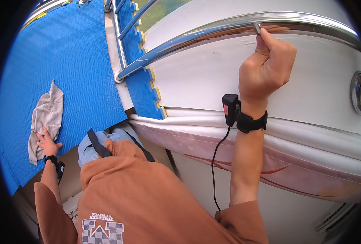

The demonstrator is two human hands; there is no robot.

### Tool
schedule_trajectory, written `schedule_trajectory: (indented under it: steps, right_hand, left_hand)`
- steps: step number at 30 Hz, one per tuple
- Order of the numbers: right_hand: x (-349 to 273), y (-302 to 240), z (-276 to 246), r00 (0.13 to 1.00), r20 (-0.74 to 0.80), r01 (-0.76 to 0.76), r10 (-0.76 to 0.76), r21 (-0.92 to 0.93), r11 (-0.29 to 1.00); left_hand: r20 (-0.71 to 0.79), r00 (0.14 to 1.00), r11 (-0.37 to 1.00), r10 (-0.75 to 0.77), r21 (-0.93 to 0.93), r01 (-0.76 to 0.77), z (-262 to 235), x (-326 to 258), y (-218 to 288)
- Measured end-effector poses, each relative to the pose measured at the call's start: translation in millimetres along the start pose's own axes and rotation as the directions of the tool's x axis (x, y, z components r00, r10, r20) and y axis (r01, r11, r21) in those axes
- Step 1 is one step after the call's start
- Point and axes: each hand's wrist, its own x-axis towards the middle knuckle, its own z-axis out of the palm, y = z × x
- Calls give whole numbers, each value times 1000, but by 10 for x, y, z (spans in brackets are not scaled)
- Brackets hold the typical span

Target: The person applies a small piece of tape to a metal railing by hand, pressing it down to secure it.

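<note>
Nearest the camera: orange hooded top [148, 195], both sleeves pushed up, forearms coming in from the lower edge, a black wrist strap on each. Right hand [266, 67] is up far right, fist closed around a small metal tool [256, 28] whose tip sticks out above the knuckles and touches the underside of the chrome rail [213, 32]. Can't tell what kind of tool it is, most of it is hidden in the fist. A black unit with a red patch hangs off the right strap, cable [215, 162] running down toward the body. Rail's long axis runs from its base fitting at centre-left up and across to the far right, arcing over the white curved hull surface [213, 77]; contact point is on the upper right stretch. Left hand [48, 144] is low on the left, well apart from the rail, fingers spread flat and pressing the near edge of a grey rag [46, 118] onto the blue foam mat [58, 65]. Rag lies crumpled, its length running away from the hand toward the far side. Right hand alone is on the rail; left is nearer the rag only.
</note>
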Motion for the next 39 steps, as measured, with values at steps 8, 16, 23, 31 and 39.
schedule_trajectory:
  steps: [8, 16, 23, 31, 39]
  right_hand:
    - [-57, -122, 19, 993, -34, -113, 111, -53, 992]
    - [-55, -45, 63, 998, -5, -68, 68, -31, 997]
    - [-118, 1, 60, 998, 7, -60, 60, -11, 998]
    - [-163, -40, 98, 999, 46, -17, 17, 3, 1000]
    - [-224, -71, 114, 998, 50, -47, 47, -3, 999]
  left_hand:
    - [8, 1000, 1000, -9, -6, 9, 15, -1, -49]
    - [13, 1000, 1000, -15, 9, 15, 57, 18, -66]
    - [14, 1000, 1000, -6, 8, 5, -70, -10, 25]
    - [5, 1000, 1000, -10, -2, 10, -2, 3, -38]
    - [-4, 1000, 1000, -9, -3, 9, -10, -23, -17]
